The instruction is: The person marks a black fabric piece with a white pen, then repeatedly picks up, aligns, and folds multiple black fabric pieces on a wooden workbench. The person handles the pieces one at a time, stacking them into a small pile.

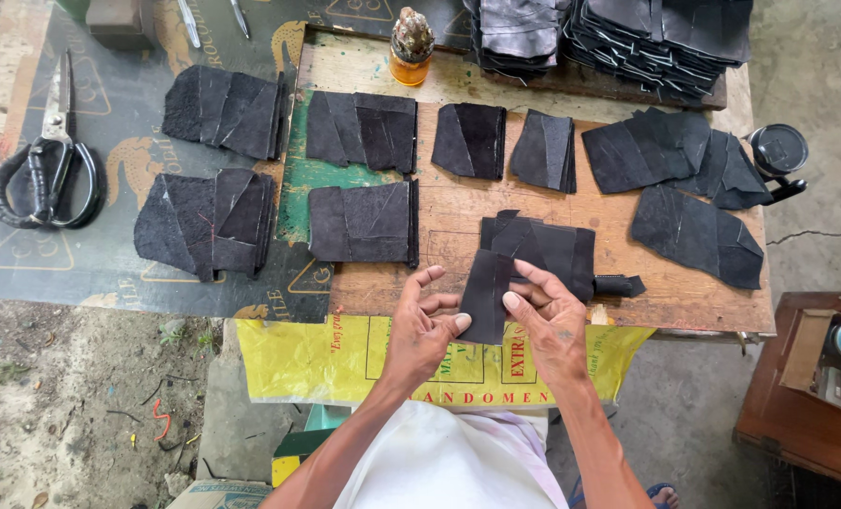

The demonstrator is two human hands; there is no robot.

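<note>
While both hands pinch one black leather piece (486,297), left hand (420,335) and right hand (554,325) curl; ten piles lie toward twelve o'clock on the table (684,302).

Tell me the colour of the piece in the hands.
Black, a flat leather-like piece; the head view shows it held by both hands.
</note>
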